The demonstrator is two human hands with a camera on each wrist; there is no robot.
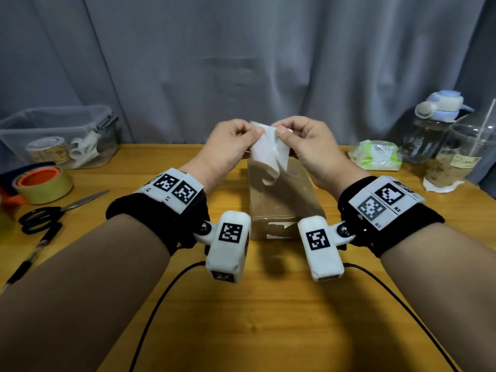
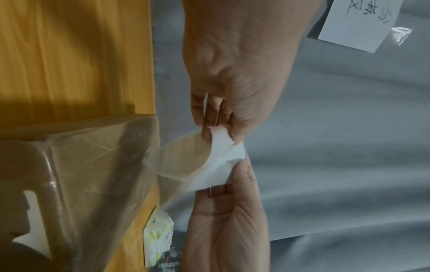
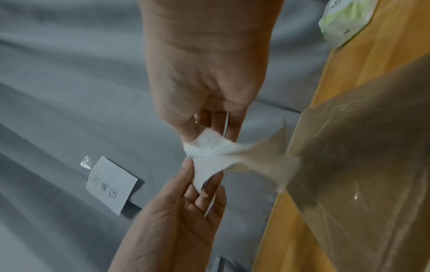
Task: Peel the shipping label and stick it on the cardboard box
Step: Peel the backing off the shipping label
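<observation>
White shipping label [image 1: 269,151], blurred, pinched by left hand [image 1: 228,146] and right hand [image 1: 308,146], hides its print.

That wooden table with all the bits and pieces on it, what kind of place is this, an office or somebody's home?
Probably a makeshift packing desk at home, not a warehouse. A roll of tape and scissors lie beside a cardboard box, a grey curtain hangs behind, and a water bottle stands nearby.

White label [image 1: 269,154], brown cardboard box [image 1: 284,200], yellow-orange wooden table [image 1: 268,318], grey curtain [image 1: 241,63].
</observation>
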